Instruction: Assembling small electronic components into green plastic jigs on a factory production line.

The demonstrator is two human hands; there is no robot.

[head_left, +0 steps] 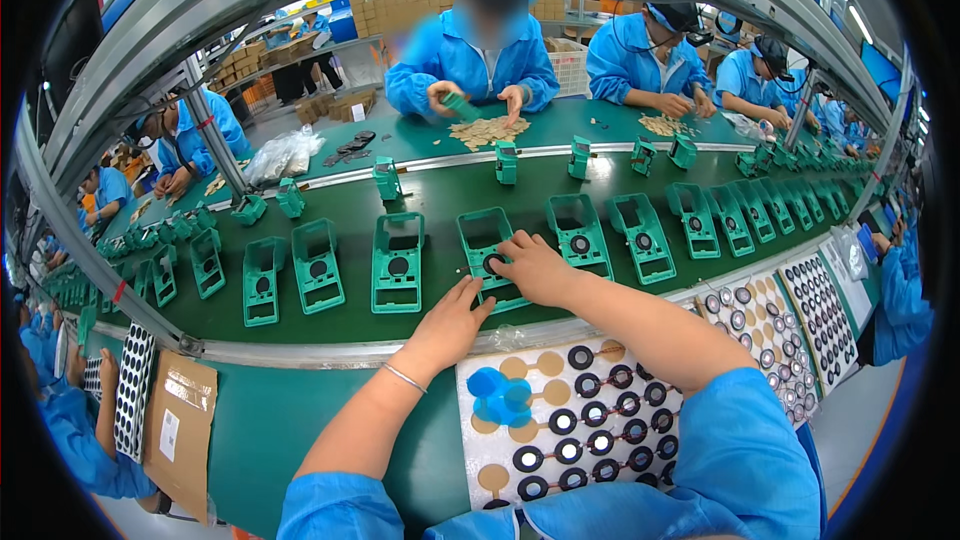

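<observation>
on a flat dark-green belt [450, 188], the right hand [535, 269] is resting bent fingers, grip unclear, at a black round disc [492, 263] inside a green plastic frame [474, 258], whose near edge the loosely open, empty left hand [452, 322] is apparently steadying.

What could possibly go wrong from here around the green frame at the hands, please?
The black disc at the right hand's fingertips might sit crooked in the green frame, since fingers partly cover it.
The right hand is close to the next frame on the right, so it could nudge that one.
The right forearm crosses over the sheet of black rings and might brush some out of place.
</observation>
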